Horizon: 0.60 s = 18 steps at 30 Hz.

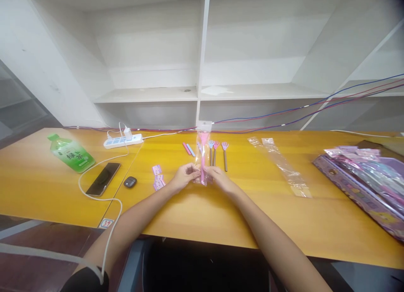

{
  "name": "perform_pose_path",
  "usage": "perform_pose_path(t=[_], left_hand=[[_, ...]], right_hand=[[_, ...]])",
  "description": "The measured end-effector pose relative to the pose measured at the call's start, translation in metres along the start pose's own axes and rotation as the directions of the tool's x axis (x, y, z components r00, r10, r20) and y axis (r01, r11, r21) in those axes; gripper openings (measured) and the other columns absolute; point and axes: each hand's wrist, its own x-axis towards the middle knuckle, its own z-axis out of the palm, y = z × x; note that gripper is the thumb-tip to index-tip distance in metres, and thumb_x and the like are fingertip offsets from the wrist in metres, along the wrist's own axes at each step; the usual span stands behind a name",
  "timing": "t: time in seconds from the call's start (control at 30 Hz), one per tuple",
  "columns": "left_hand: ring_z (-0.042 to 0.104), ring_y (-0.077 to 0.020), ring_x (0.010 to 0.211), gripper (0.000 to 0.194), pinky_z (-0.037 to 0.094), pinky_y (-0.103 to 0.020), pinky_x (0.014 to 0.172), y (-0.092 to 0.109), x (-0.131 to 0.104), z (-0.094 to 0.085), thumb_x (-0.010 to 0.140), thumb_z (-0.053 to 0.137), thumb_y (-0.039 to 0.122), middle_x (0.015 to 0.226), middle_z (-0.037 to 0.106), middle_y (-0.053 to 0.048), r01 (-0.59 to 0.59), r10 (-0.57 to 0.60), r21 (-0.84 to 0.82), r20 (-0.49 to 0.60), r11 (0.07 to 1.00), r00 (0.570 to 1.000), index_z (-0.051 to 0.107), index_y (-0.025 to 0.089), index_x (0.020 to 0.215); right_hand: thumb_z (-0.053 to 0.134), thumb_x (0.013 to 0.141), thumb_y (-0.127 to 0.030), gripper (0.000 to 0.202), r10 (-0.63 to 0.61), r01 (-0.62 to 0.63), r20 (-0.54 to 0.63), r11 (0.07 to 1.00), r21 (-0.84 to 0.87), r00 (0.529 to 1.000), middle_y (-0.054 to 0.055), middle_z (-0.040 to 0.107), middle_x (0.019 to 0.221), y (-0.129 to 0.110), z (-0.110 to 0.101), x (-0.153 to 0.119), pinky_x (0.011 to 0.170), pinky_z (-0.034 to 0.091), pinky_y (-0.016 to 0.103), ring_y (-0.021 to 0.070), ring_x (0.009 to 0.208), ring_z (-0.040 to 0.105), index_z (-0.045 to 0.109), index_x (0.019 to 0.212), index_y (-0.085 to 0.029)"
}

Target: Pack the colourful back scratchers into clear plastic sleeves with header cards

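A clear plastic bag (198, 159) stands between my two hands, with a pink back scratcher (203, 151) inside it, its wider end up. My left hand (187, 176) pinches the bag's lower left side. On the lower right side, my right hand (219, 177) has its fingers closed on the same bag. Just beyond lie small claw-headed back scratchers with dark handles: a blue one (211, 144), a pink one (216, 145) and a mauve one (224, 147). A pink stick (186, 148) and a blue stick (190, 149) rest left of the bag.
Purple printed cards (158, 182) lie left of my hands. Flat clear bags (284, 165) are spread to the right, before a purple box (353, 195) of packaged items. At left are a green bottle (71, 153), phone (103, 179), black case (130, 182) and power strip (123, 141) with cable.
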Motion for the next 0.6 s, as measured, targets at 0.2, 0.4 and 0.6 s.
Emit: perform_pose_path(t=[0.2, 0.4, 0.6], left_hand=[[0.064, -0.0147, 0.07, 0.045, 0.048, -0.026, 0.066, -0.003, -0.009, 0.002, 0.084, 0.076, 0.058, 0.08, 0.068, -0.003, 0.063, -0.114, 0.181, 0.286, 0.981, 0.952, 0.064, 0.015, 0.088], [0.063, -0.0142, 0.064, 0.043, 0.051, -0.027, 0.062, -0.013, -0.005, 0.0, 0.095, 0.058, 0.061, 0.076, 0.062, -0.001, 0.037, -0.056, 0.302, 0.053, 0.952, 0.997, 0.056, 0.018, 0.091], [0.067, -0.0183, 0.082, 0.018, 0.055, -0.034, 0.077, 0.004, 0.004, -0.016, 0.101, 0.044, 0.037, 0.098, 0.065, -0.006, 0.024, 0.093, 0.564, -0.178, 0.826, 0.98, 0.053, 0.021, 0.104]], right_hand=[[0.065, 0.082, -0.079, 0.059, 0.046, -0.041, -0.232, 0.999, 0.024, 0.972, -0.003, 0.054, 0.068, 0.011, -0.007, 0.009, 0.063, 0.041, 0.029, 0.0153, 0.064, 0.049, 0.053, 0.081, -0.021], [0.07, 0.084, -0.069, 0.052, 0.012, -0.02, -0.117, 0.997, -0.068, 0.993, -0.001, 0.062, 0.076, 0.005, -0.001, 0.006, 0.065, 0.047, 0.03, 0.016, 0.067, 0.056, 0.059, 0.093, -0.02], [0.069, 0.086, -0.065, 0.049, 0.065, -0.06, 0.028, 0.988, -0.139, 0.998, -0.002, 0.06, 0.072, 0.004, 0.006, 0.003, 0.058, 0.043, 0.029, 0.0151, 0.06, 0.054, 0.062, 0.1, -0.019]])
